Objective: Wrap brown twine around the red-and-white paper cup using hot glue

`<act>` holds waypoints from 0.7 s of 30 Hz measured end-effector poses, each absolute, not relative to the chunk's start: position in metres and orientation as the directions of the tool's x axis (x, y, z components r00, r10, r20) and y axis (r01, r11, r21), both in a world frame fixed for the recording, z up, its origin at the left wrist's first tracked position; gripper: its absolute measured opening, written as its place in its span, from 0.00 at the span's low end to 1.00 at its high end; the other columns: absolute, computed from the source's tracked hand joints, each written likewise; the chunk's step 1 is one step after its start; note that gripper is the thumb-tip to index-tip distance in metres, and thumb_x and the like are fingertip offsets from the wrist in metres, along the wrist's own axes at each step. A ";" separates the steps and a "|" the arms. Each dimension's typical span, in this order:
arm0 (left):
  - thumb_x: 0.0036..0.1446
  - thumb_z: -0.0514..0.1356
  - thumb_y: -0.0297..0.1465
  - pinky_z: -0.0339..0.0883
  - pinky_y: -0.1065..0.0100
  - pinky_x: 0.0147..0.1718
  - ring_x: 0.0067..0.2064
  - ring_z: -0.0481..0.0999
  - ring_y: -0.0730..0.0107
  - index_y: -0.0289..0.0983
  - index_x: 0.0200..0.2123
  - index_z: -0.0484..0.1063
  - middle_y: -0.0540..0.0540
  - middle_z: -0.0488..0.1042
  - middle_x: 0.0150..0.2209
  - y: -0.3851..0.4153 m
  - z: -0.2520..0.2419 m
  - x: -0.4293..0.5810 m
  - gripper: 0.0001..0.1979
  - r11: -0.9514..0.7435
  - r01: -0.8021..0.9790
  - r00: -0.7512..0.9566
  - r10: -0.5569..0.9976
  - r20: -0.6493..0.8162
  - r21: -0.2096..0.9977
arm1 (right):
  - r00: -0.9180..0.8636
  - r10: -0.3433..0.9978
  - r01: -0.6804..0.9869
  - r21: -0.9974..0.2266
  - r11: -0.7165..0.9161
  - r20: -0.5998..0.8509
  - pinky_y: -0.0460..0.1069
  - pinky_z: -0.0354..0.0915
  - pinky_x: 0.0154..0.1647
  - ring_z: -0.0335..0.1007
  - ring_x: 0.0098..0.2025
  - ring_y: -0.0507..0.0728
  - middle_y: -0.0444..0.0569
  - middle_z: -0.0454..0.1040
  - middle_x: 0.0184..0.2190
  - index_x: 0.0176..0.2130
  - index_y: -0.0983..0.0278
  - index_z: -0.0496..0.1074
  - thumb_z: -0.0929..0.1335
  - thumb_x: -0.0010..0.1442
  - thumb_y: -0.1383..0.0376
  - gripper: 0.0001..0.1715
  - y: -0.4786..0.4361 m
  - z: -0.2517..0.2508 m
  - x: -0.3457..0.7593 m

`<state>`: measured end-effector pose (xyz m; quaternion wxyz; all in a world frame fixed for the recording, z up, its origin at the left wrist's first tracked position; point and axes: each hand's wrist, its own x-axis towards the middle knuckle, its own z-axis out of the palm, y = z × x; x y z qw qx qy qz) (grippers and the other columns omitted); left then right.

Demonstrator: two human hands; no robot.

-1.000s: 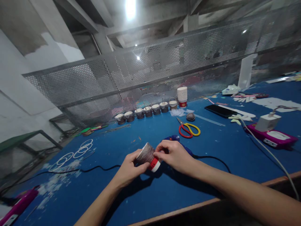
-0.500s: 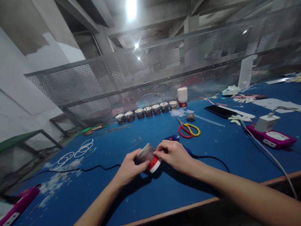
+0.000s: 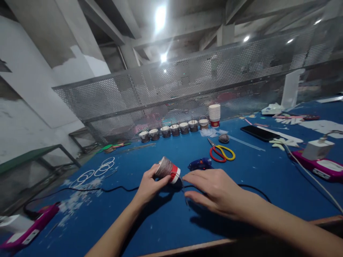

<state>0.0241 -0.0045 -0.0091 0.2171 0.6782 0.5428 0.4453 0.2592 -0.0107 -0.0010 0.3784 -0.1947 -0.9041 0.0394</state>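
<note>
Left hand (image 3: 150, 185) clasped the cord-wrapped paper cup (image 3: 164, 167) — tilted, probably to expose its red band (image 3: 175, 170)! Right hand (image 3: 218, 192) hovered, thumb and fingers parted, beside the loose cord (image 3: 183, 188)

One cup (image 3: 164, 167) is leaning within the left fingers (image 3: 160, 184); beyond them, seven lined-up cups (image 3: 175, 131) and one cup stack (image 3: 214, 113) are standing.

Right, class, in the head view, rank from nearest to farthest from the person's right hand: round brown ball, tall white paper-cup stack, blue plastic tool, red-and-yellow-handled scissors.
1. Blue plastic tool: just beyond the right hand.
2. Scissors: farther back, right of the tool.
3. Ball: behind the scissors.
4. Cup stack: at the back, by the metal mesh.
</note>
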 end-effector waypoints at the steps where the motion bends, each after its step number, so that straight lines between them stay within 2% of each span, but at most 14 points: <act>1: 0.44 0.63 0.33 0.64 0.66 0.34 0.32 0.70 0.65 0.34 0.28 0.77 0.47 0.73 0.29 -0.005 -0.010 0.023 0.08 -0.312 0.550 0.000 0.927 0.374 0.774 | -0.606 0.378 0.347 -0.195 0.918 0.700 0.48 0.66 0.35 0.75 0.34 0.57 0.55 0.78 0.37 0.47 0.66 0.72 0.60 0.67 0.58 0.18 -0.012 0.001 0.267; 3: 0.45 0.64 0.33 0.63 0.67 0.32 0.30 0.70 0.67 0.34 0.28 0.77 0.47 0.72 0.27 -0.005 -0.010 0.022 0.08 -0.308 0.560 -0.026 0.922 0.387 0.769 | -0.490 0.451 0.428 -0.245 0.870 0.746 0.48 0.66 0.34 0.74 0.32 0.55 0.53 0.79 0.35 0.42 0.65 0.74 0.58 0.68 0.58 0.20 -0.007 0.005 0.286; 5: 0.45 0.64 0.32 0.62 0.67 0.32 0.30 0.69 0.68 0.34 0.28 0.77 0.48 0.72 0.27 -0.006 -0.010 0.022 0.07 -0.315 0.555 -0.033 0.917 0.399 0.770 | -0.373 0.622 0.575 -0.354 0.737 0.689 0.47 0.64 0.29 0.73 0.27 0.54 0.49 0.78 0.27 0.34 0.64 0.75 0.58 0.67 0.57 0.21 0.004 0.007 0.305; 7: 0.46 0.63 0.32 0.63 0.67 0.33 0.31 0.70 0.67 0.34 0.28 0.77 0.47 0.72 0.28 -0.007 -0.009 0.023 0.07 -0.331 0.533 -0.025 0.914 0.405 0.779 | -0.313 0.802 0.719 -0.424 0.550 0.509 0.46 0.61 0.25 0.71 0.25 0.55 0.48 0.75 0.23 0.29 0.63 0.74 0.61 0.63 0.58 0.19 0.019 0.005 0.320; 9: 0.46 0.63 0.32 0.63 0.66 0.35 0.33 0.71 0.65 0.34 0.29 0.78 0.46 0.73 0.30 -0.007 -0.009 0.024 0.08 -0.339 0.505 -0.012 0.917 0.398 0.794 | -0.326 0.898 0.774 -0.462 0.432 0.294 0.47 0.61 0.27 0.72 0.28 0.57 0.49 0.77 0.27 0.31 0.63 0.75 0.65 0.58 0.59 0.12 0.032 0.001 0.326; 10: 0.46 0.63 0.32 0.63 0.65 0.36 0.34 0.71 0.65 0.34 0.29 0.78 0.46 0.73 0.30 -0.007 -0.009 0.025 0.08 -0.340 0.493 -0.005 0.919 0.393 0.801 | -0.360 0.910 0.767 -0.490 0.415 0.207 0.47 0.62 0.29 0.73 0.31 0.58 0.51 0.78 0.31 0.35 0.63 0.76 0.67 0.55 0.60 0.11 0.037 -0.003 0.326; 12: 0.47 0.63 0.33 0.64 0.64 0.39 0.35 0.71 0.64 0.34 0.30 0.79 0.45 0.74 0.32 -0.006 -0.010 0.025 0.09 -0.334 0.470 0.012 0.928 0.372 0.817 | -0.446 0.890 0.708 -0.571 0.416 0.096 0.47 0.63 0.30 0.73 0.34 0.58 0.53 0.78 0.35 0.40 0.65 0.75 0.68 0.52 0.60 0.16 0.045 -0.009 0.318; 14: 0.47 0.63 0.34 0.65 0.63 0.40 0.37 0.72 0.62 0.34 0.32 0.79 0.44 0.75 0.33 -0.005 -0.011 0.024 0.10 -0.307 0.445 0.016 0.942 0.335 0.842 | -0.503 0.863 0.628 -0.669 0.398 0.041 0.46 0.62 0.27 0.70 0.30 0.56 0.51 0.76 0.30 0.37 0.67 0.74 0.68 0.51 0.60 0.15 0.051 -0.015 0.304; 17: 0.47 0.64 0.34 0.66 0.62 0.41 0.38 0.73 0.60 0.34 0.34 0.79 0.43 0.77 0.34 -0.004 -0.011 0.022 0.12 -0.239 0.398 -0.010 0.964 0.265 0.886 | -0.523 0.852 0.544 -0.766 0.343 0.010 0.45 0.57 0.22 0.63 0.23 0.52 0.44 0.70 0.21 0.30 0.66 0.72 0.67 0.50 0.65 0.07 0.057 -0.023 0.283; 21: 0.47 0.64 0.34 0.67 0.64 0.40 0.37 0.74 0.63 0.35 0.35 0.78 0.44 0.78 0.34 -0.002 -0.009 0.021 0.11 -0.179 0.380 -0.003 0.981 0.195 0.908 | -0.506 0.859 0.469 -0.811 0.351 0.079 0.44 0.56 0.23 0.61 0.23 0.51 0.42 0.67 0.20 0.29 0.65 0.69 0.64 0.51 0.68 0.04 0.060 -0.032 0.268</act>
